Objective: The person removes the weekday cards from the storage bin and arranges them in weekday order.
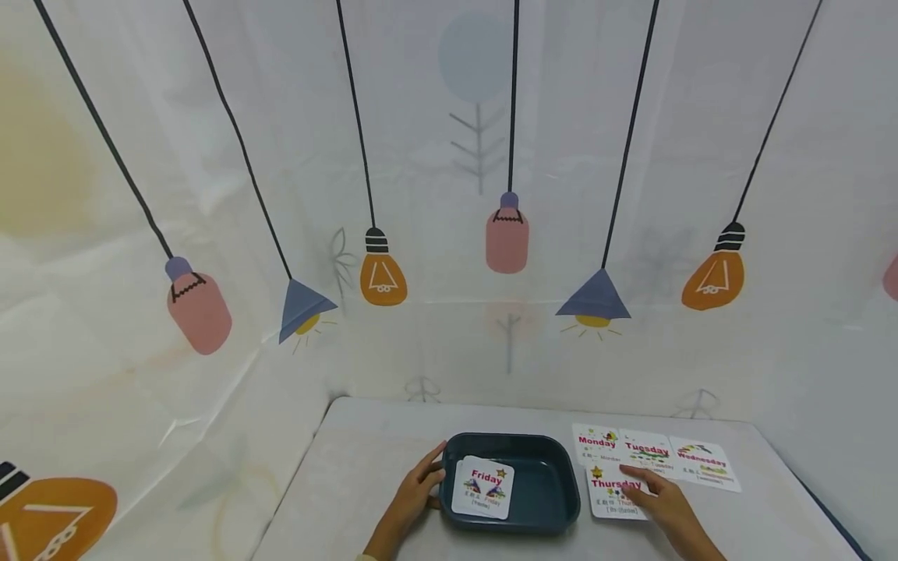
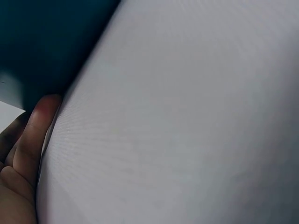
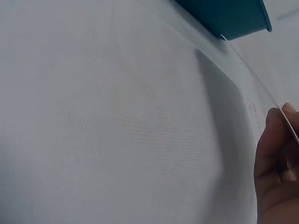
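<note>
A dark teal tray [image 1: 543,491] stands on the table with a small pile of cards inside, the Friday card [image 1: 484,488] on top. At the tray's left side, my left hand [image 1: 414,491] holds the wall. In the left wrist view its thumb [image 2: 41,112] lies against the tray. My right hand [image 1: 662,502] pinches the Thursday card [image 1: 609,502] by its right side, below the Monday card [image 1: 596,444] and Tuesday card [image 1: 648,444]. The right wrist view shows this card's thin edge between the thumb and fingers.
The Wednesday card [image 1: 701,465] ends the upper row on the right. All of this is on a white-covered table [image 1: 365,444]. Behind it hangs a white backdrop [image 1: 435,343] printed with lamps, and the table's right edge slopes toward the front.
</note>
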A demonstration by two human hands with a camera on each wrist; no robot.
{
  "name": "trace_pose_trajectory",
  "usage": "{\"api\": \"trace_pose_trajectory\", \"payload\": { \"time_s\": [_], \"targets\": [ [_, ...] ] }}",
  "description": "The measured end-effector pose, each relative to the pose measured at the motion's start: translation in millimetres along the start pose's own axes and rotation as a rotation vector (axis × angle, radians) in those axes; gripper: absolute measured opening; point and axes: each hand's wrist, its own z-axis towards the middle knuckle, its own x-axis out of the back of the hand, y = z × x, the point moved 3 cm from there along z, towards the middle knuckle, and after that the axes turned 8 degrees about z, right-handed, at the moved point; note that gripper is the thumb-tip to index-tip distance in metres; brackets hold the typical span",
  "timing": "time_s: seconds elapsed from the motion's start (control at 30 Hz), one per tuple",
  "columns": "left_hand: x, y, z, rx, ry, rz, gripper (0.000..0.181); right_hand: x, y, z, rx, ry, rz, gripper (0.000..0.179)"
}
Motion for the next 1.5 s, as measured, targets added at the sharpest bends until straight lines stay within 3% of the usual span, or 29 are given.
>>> {"api": "trace_pose_trajectory", "payload": {
  "time_s": [0.27, 0.67, 0.97, 1.33, 1.5],
  "targets": [
    [-2.4, 0.6, -1.9, 0.018, -0.005, -0.025, 0.048, -9, 9, 4.6, 0.012, -0.006, -0.083, 0.068],
    [-1.7, 3.9, 1.1, 0.001, -0.004, -0.016, 0.048, -13, -7, -1.1, 0.151, 0.015, -0.420, 0.046],
    [0.3, 1.5, 0.1, 0.007, 0.008, -0.016, 0.048, -15, -6, -8.3, 0.157, 0.021, -0.586, 0.055],
    [-0.4, -0.3, -0.9, 0.003, 0.006, -0.042, 0.048, -19, -6, -10.9, 0.168, 0.074, -0.604, 0.053],
    [-0.2, -0.4, -1.3, -0.003, 0.000, -0.037, 0.048, -20, -9, -9.6, 0.208, 0.053, -0.604, 0.039]
  ]
}}
